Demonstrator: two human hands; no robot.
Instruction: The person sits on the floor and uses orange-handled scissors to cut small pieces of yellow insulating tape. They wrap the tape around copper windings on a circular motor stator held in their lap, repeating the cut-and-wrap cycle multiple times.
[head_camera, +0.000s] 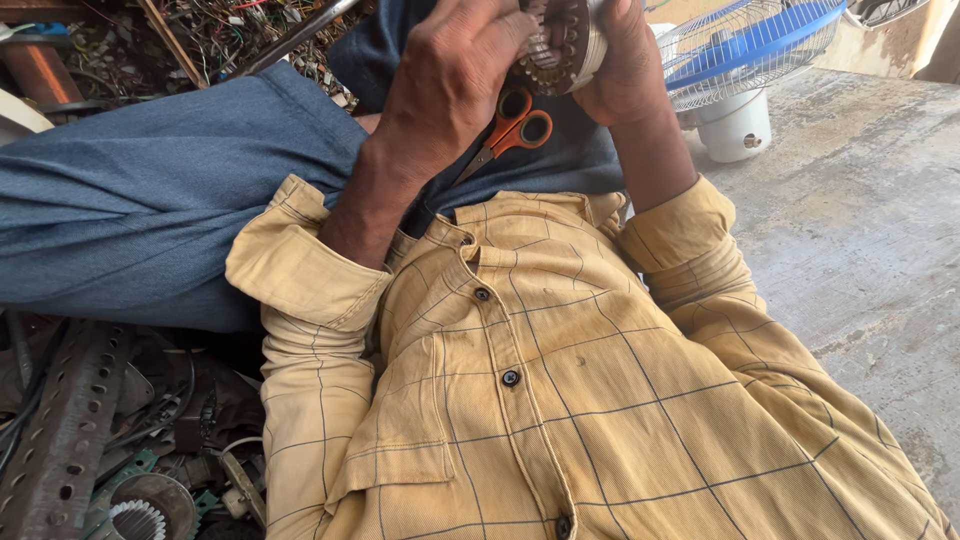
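At the top middle of the head view, both of my hands close around a round metal motor core (563, 45) with slotted teeth. My left hand (450, 75) grips its left side from the front, fingers curled over it. My right hand (625, 60) cups its right side. Orange-handled scissors (510, 130) lie on my lap just below the hands, untouched. My yellow checked shirt and rolled sleeves fill the lower part of the view. My blue trouser leg stretches out to the left.
A blue-bladed fan in a white wire cage (745, 45) with a white motor housing (738, 125) stands on the concrete floor (860, 220) at the right. Scrap metal, a perforated bar (60, 440), a toothed ring (135, 515) and tangled wires (220, 35) lie at the left.
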